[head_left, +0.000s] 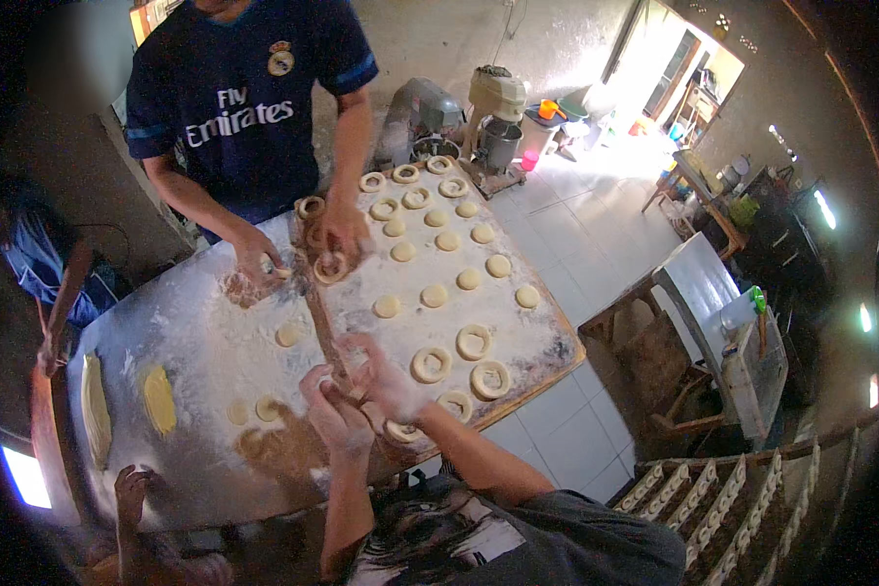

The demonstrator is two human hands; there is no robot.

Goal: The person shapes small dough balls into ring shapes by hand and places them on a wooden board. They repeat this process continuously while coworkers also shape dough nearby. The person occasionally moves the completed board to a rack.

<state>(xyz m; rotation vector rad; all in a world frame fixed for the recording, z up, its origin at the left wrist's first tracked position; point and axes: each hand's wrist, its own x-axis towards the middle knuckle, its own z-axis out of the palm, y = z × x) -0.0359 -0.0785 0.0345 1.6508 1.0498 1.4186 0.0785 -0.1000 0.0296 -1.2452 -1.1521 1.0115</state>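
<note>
My left hand (336, 412) and my right hand (389, 379) meet over the near left edge of a floured wooden board (552, 337). Both have curled fingers, pinched together on something small that the fingers mostly cover. Flour coats both hands. To the right of them lie several raw dough rings (432, 364), one partly under my right wrist. Beyond these, rows of round dough pieces (435, 296) rest on the board, with more rings at its far end. Across the table, a co-worker's hand (344, 232) is at another dough ring (330, 267); their other hand (257, 256) holds a small piece.
The floured metal table (200, 337) carries two long dough slabs (159, 400) at left and a few dough rounds. Another person's hand (132, 488) is at the near left edge. Mixers (498, 117) stand behind the board. A rack of filled trays (713, 508) stands at lower right.
</note>
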